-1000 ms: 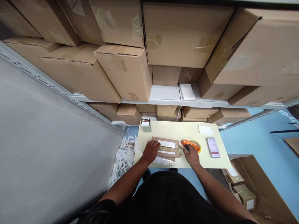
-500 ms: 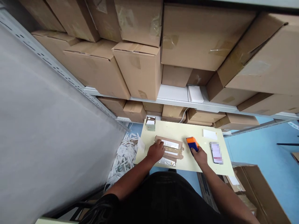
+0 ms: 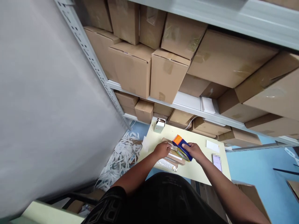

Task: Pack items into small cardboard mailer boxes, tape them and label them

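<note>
Glossy orange-and-blue plastic on the tape dispenser (image 3: 181, 147) gripped in the right hand (image 3: 195, 151). Right beneath the grip, matt brown cardboard parcel (image 3: 174, 155), slightly rough. Just nearer, shiny clear film (image 3: 166, 164). Smooth matt tabletop (image 3: 205, 169) underneath.

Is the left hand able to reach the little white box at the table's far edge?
Probably yes: the left hand rests on the cardboard package, and only bare table lies between it and the white box.

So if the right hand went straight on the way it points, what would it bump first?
Probably the left hand, resting on the flat cardboard parcel. The right hand holds the tape dispenser aimed that way, but depth is hard to judge.
</note>
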A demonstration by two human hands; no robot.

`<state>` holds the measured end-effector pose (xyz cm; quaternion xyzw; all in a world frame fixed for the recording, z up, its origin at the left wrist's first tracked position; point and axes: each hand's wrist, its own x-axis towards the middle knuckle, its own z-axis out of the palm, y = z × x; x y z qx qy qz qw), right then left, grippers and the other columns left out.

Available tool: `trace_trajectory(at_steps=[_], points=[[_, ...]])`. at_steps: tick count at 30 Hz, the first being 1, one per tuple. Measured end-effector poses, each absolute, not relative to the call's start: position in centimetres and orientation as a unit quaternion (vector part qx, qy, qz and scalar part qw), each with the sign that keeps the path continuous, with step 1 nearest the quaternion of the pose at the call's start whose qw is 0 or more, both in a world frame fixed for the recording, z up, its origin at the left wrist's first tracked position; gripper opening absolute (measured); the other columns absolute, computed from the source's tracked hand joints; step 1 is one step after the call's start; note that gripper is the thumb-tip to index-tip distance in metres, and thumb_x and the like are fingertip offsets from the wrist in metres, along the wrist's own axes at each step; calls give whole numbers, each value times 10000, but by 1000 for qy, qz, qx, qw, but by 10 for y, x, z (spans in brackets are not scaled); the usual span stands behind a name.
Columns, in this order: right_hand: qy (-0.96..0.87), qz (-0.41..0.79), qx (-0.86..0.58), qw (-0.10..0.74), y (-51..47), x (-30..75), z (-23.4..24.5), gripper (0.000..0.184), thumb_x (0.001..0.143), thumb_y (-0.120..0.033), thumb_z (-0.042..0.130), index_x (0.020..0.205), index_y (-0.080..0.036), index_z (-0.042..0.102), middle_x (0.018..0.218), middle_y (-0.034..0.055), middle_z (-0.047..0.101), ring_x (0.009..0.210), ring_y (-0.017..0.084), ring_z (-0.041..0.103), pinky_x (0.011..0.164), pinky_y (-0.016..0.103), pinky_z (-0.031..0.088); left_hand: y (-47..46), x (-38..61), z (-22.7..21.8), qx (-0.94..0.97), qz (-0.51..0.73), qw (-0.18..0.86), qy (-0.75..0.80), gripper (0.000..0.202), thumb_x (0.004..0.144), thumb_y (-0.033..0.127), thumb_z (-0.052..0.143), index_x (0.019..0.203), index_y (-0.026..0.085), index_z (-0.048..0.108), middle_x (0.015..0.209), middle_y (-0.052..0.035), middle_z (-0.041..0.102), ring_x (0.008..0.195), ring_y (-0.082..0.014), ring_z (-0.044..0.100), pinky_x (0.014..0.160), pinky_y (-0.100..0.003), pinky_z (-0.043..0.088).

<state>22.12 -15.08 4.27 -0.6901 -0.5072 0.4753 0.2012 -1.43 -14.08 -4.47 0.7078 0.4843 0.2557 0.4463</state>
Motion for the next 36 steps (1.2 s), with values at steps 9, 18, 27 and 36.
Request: trace_trajectory(at_steps=[9,18,27,36], points=[[-626,436,-637,113,-131,208,11,395,741,-598,735,716,-204,723,600,-8,656,596,177,586,555,260,405,-126,-29,-31,423,329,704,467,554,855,708,582,912,161,658,707,-5,641,582,-138,572,524,-240,423],[-613,463,-629,123,-127,214,8,392,741,-587,732,735,-196,716,635,-5,668,620,182,599,588,267,432,-126,-25,-36,331,346,758,442,503,810,649,697,910,160,636,700,10,626,580,-113,573,592,-248,472],[-635,426,-643,47,-120,204,21,517,785,-697,673,735,-184,706,660,28,704,630,188,640,551,258,401,-125,-28,-35,354,350,691,524,306,842,455,719,795,163,638,592,38,578,514,-95,514,528,-212,410],[-651,380,-656,-51,-117,180,47,593,841,-766,583,800,-192,722,755,70,754,705,206,697,580,263,392,-122,-58,-59,357,366,636,579,159,837,321,664,822,163,665,689,9,637,551,-95,527,547,-213,409]])
